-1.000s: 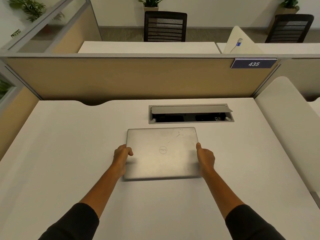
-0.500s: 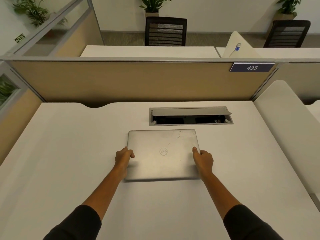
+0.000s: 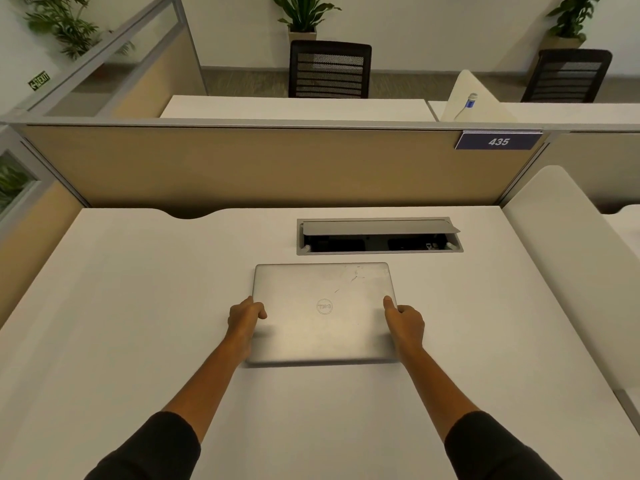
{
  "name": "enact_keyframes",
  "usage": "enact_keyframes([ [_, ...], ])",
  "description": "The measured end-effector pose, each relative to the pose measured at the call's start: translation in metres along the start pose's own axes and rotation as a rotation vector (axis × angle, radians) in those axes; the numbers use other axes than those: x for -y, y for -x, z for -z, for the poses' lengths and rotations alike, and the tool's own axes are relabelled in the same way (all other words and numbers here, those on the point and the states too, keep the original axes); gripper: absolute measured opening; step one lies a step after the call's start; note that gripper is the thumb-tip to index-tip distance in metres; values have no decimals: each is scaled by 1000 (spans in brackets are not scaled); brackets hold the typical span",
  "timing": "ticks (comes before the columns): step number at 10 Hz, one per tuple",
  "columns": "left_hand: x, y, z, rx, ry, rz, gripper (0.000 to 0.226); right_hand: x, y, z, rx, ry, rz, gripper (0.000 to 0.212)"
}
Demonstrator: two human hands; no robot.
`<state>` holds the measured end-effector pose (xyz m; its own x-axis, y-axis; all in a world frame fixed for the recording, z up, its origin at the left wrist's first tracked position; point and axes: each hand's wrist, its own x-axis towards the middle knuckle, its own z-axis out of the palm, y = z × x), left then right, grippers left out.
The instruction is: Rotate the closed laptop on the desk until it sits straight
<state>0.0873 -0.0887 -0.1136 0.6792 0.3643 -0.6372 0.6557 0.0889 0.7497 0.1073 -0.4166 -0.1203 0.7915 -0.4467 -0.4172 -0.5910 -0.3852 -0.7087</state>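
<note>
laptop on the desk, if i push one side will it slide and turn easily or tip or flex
The closed laptop lies flat and low on the smooth white desk, so it will probably slide and pivot rather than tip. Its metal-looking lid suggests it stays stiff. With the left hand and right hand at opposite edges, a small push should turn it.

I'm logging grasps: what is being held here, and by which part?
The closed laptop, gripped at its two side edges: left hand on the left edge, right hand on the right.
</note>
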Motion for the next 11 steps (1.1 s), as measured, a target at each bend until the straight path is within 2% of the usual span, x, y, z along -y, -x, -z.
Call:
enact_keyframes([
  [1, 0, -1, 0, 4, 1, -10, 73, 1, 0, -1, 3, -14, -10, 41],
  [2, 1, 0, -2, 7, -42, -8, 70, -1, 3, -2, -1, -37, -20, 52],
  [3, 2, 4, -2, 27, -106, -46, 55, -3, 11, -1, -13, -10, 43, 51],
  [4, 9, 9, 2, 52, -204, -95, 78, -6, 22, 1, 7, 148, 149, 58],
  [6, 32, 11, 12, -92, -877, -372, 79, -14, 31, 10, 2, 530, 393, 71],
  [7, 29, 12, 25, -119, -997, -568, 81, -6, 34, 18, -5, 560, 513, 75],
  [9, -38, 27, 45, -182, -1028, -955, 89, 48, 36, 35, -54, 564, 736, 71],
  [10, -86, 42, 51, -256, -972, -1075, 77, 90, 41, 50, -113, 545, 854, 71],
  [11, -143, 63, 55, -324, -928, -1187, 74, 141, 48, 67, -191, 532, 974, 71],
])
